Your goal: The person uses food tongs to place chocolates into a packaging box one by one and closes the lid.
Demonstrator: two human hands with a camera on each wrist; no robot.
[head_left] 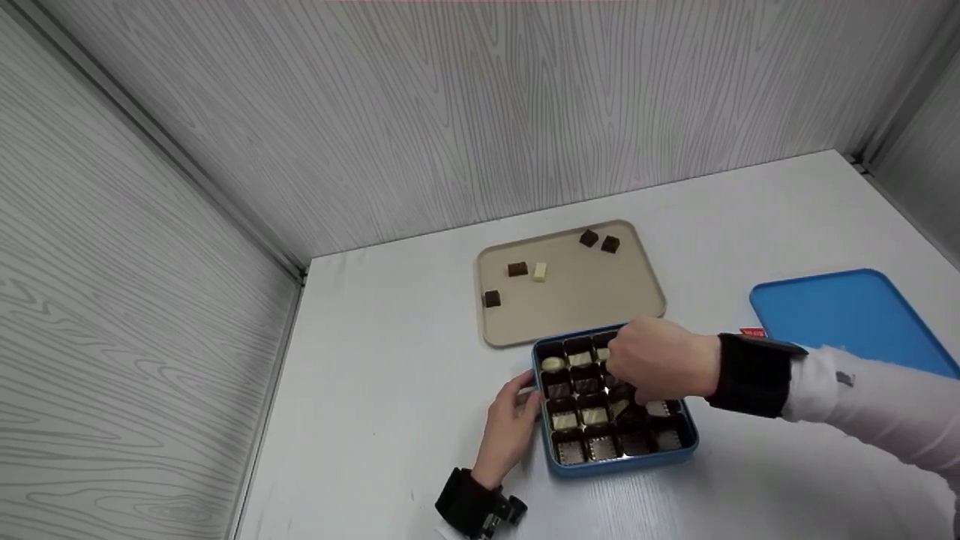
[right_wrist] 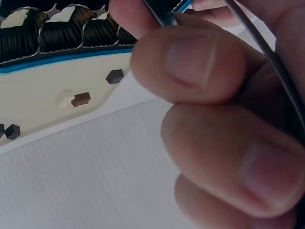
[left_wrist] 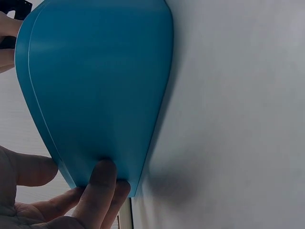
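Head view: left hand rests straight fingers against the tin; right hand reaches in, fingers curled, hold unclear.

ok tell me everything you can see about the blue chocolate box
The blue chocolate box is a shallow, rounded-corner tin, metal by its look, lying flat and open on the white table against the beige tray. A grid of dark paper cups fills it, holding dark and white chocolates. The left hand rests its fingers on its left wall; the right hand reaches in from above.
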